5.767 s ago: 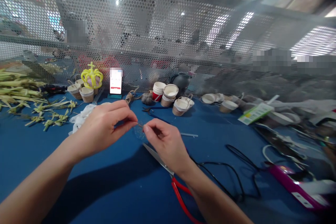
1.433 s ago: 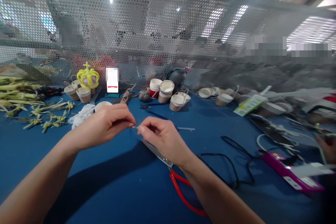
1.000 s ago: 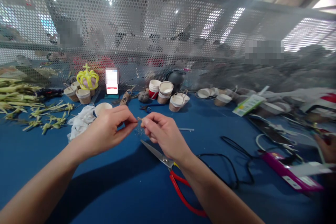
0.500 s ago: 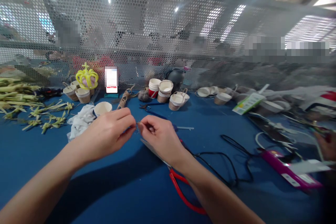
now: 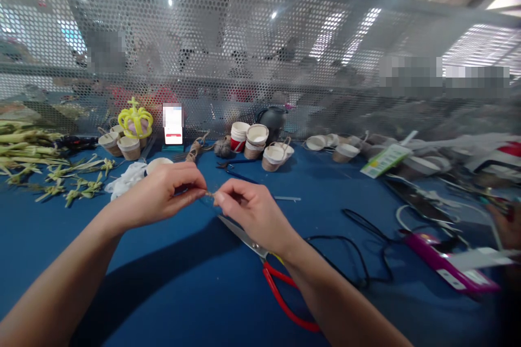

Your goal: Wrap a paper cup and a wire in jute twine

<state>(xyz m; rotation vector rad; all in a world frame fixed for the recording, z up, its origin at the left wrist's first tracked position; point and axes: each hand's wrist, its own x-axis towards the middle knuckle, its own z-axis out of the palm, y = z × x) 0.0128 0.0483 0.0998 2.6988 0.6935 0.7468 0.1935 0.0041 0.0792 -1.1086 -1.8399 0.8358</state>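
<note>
Above the blue table, my left hand [image 5: 165, 192] and my right hand [image 5: 254, 209] meet fingertip to fingertip. Between them runs a short bit of brown twine [image 5: 210, 194], pinched by both hands; most of it is hidden by the fingers. Red-handled scissors [image 5: 280, 295] lie on the table beneath my right hand and forearm, blades pointing up and left. Behind my left hand are a crumpled white cloth [image 5: 124, 179] and the rim of a paper cup [image 5: 158, 163], partly covered.
Several paper cups [image 5: 272, 156] wrapped in brown stand along the perforated metal screen [image 5: 228, 27]. At left lie green plant stalks [image 5: 24, 143]. A lit phone [image 5: 173, 124] stands upright. A black cable [image 5: 345, 238] and a magenta power strip [image 5: 443, 263] lie right, near another person's hand [image 5: 504, 225].
My hands have drawn slightly apart, showing more of the twine. My left hand has shifted up and left, covering more of the paper cup; more of the scissor blades shows.
</note>
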